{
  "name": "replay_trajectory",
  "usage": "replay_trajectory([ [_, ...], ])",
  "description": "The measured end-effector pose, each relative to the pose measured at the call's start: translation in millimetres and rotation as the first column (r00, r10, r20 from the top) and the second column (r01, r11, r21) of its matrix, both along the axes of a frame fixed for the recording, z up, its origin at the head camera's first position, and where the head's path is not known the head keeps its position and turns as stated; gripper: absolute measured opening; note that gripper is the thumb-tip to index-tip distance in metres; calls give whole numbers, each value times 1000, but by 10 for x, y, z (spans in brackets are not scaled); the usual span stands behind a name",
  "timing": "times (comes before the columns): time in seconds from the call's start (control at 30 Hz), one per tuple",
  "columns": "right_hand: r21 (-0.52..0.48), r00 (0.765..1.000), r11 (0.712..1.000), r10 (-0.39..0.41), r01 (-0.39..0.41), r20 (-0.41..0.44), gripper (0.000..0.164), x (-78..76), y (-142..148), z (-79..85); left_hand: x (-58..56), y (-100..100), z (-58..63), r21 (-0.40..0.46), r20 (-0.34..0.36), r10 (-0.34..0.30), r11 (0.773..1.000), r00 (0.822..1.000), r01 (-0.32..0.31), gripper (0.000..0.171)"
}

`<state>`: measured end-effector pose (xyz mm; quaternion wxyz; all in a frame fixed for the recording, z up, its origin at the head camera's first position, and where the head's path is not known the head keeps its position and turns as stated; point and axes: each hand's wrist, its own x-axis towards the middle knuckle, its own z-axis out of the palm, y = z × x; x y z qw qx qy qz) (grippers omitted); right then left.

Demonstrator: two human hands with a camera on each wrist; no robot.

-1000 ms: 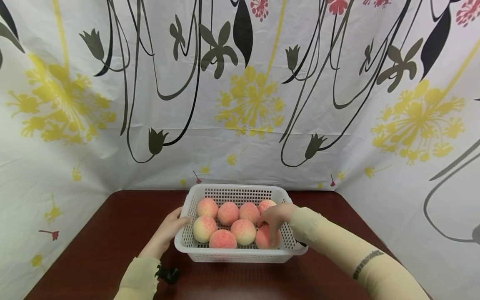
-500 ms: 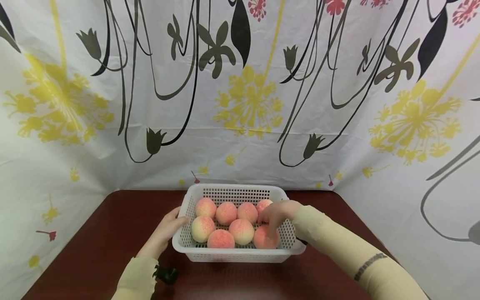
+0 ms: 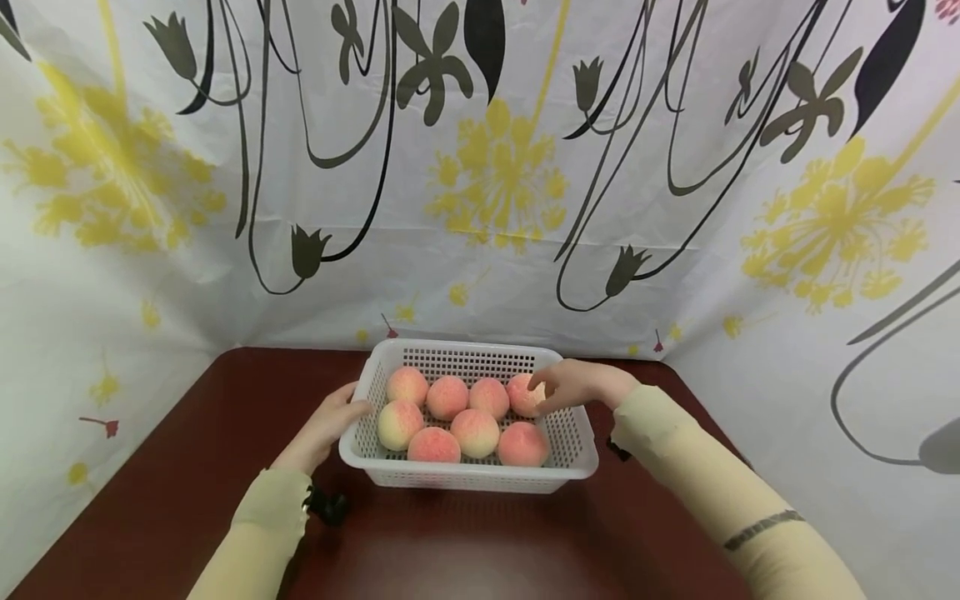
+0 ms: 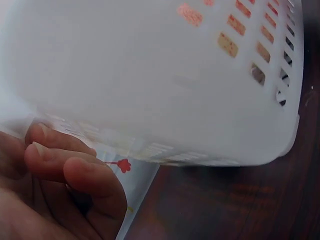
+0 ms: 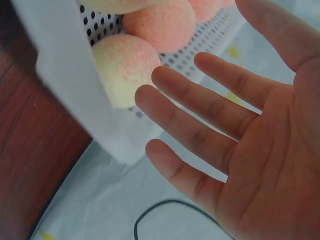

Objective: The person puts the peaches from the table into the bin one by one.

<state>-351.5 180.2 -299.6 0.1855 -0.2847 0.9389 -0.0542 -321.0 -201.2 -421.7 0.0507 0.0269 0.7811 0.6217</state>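
Observation:
A white plastic basket (image 3: 480, 477) holds several pink-and-yellow peaches, one of them a front-right peach (image 3: 522, 444). At the basket's left end, my left hand (image 3: 324, 425) grips the rim, thumb over the top and fingers outside. The left wrist view shows those fingers (image 4: 95, 175) bent beside the basket wall (image 4: 125, 85). Over the right rim reaches my right hand (image 3: 581, 385), its fingertips near the back-right peach (image 3: 525, 395). In the right wrist view, the right hand's fingers (image 5: 192, 135) are spread with nothing between them; whether they touch the peach I cannot tell.
The basket stands on a dark red-brown table (image 3: 450, 550), near its back edge. A white sheet (image 3: 480, 275) with printed flowers hangs behind and along both sides. Each wrist carries a small black device, such as the left wrist device (image 3: 326, 504).
My right hand has lifted off the front-right peach and drawn back to the right, its fingers opening. The left hand stays on the basket rim. The camera view has tilted slightly downward.

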Motion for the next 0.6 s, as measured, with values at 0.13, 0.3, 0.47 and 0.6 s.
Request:
replay_trajectory([
  [0.13,-26,999,1000,-19,18,-39,50,-10,112,83,-54,-47,35,-31,7,-10,999,1000,10,59],
  [0.3,-126,994,991,-66,55,-91,48,5,272,88,-98,-109,37,-57,39,-8,998,999,11,58],
  [0.47,-250,976,961,-159,118,-150,53,1,505,33,-159,-153,15,-82,60,-15,996,998,20,57],
  [0.6,-329,955,924,-255,194,-153,56,-18,676,-30,-181,-190,2,-152,61,0,988,998,9,57],
])
